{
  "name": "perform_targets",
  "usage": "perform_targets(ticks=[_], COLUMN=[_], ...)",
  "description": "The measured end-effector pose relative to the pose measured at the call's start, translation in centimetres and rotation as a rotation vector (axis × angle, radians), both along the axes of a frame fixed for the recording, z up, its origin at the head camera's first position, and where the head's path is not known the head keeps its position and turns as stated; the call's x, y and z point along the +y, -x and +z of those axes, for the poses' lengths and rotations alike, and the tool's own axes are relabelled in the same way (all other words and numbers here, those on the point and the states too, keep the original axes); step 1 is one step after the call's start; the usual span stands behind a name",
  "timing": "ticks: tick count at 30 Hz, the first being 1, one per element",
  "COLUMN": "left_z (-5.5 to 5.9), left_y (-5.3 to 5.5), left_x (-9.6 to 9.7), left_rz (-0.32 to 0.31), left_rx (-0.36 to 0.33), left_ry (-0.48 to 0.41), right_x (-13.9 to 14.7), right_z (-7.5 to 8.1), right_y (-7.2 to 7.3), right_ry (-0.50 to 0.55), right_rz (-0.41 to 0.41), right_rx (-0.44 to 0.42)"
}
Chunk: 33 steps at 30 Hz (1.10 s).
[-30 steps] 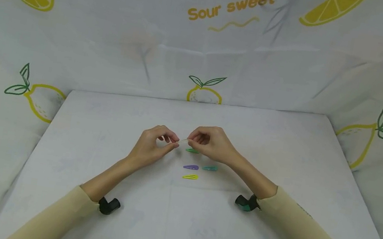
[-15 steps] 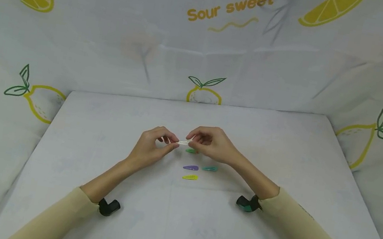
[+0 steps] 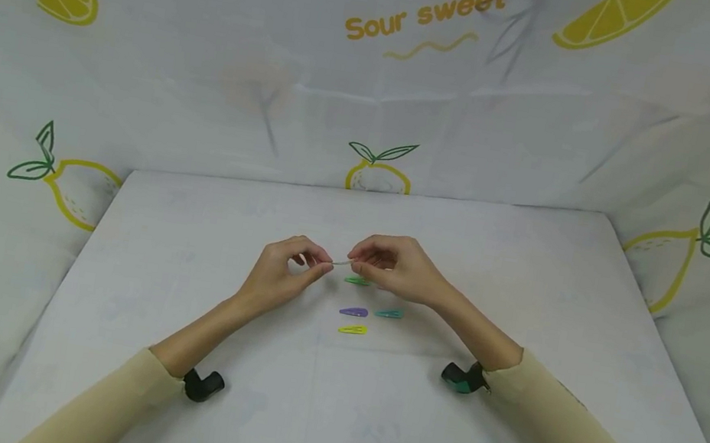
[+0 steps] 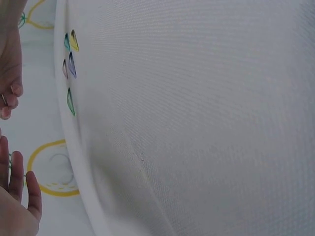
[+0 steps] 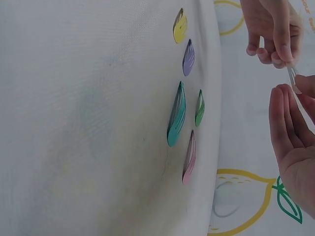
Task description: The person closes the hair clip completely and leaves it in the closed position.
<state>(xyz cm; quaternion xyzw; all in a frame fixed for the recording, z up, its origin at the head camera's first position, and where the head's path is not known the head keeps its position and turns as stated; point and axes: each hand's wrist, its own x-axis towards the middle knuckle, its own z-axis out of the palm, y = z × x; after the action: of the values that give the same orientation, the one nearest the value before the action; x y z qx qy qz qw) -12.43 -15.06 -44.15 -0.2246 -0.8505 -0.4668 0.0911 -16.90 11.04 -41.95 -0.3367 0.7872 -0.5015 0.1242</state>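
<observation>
A white snap hair clip (image 3: 341,263) is held above the table, seen nearly edge-on in the head view. My left hand (image 3: 283,268) pinches one end between thumb and fingertips. At the other end, my right hand (image 3: 399,267) has its thumb and curled fingers on the clip; the right wrist view shows its thumb against the white hair clip (image 5: 292,76). Beneath the hands lies a green hair clip (image 3: 357,281). Nearer to me are a purple hair clip (image 3: 354,312), a teal hair clip (image 3: 389,313) and a yellow hair clip (image 3: 352,330).
A pink hair clip (image 5: 189,160) lies beside the green and teal ones, mostly hidden by the right hand in the head view. The white table (image 3: 324,418) meets a lemon-print curtain (image 3: 208,90) at the back and sides. Each wrist bears a black camera (image 3: 203,386).
The white hair clip turns in the fingers: thin at first, its broad face showing half a second ago, thin again now. The right fingertips part a little, then close in again. Both arms stay nearly still.
</observation>
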Motion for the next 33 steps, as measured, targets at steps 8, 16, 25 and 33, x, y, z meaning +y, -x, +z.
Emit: perform_targets(ticks=[8,16,25,33], left_z=[-0.2,-0.3,-0.1,-0.2], left_y=[-0.1,-0.5,-0.6,-0.7], left_x=[0.2,0.7,1.8,2.7], left_rz=[-0.001,-0.031,-0.068,-0.095], left_rx=[-0.085,-0.172,-0.212,-0.219], left_ry=[-0.013,-0.022,-0.046,-0.065], right_x=[0.4,0.9,2.1,3.5], right_z=[0.3,0.7,0.9,0.6], right_y=[-0.4,-0.9,-1.4,-1.9], right_ry=[-0.02,-0.04,-0.013,-0.013], right_rz=[0.004,0.032,0.044,0.042], right_rx=[0.162,0.289,0.41,0.416])
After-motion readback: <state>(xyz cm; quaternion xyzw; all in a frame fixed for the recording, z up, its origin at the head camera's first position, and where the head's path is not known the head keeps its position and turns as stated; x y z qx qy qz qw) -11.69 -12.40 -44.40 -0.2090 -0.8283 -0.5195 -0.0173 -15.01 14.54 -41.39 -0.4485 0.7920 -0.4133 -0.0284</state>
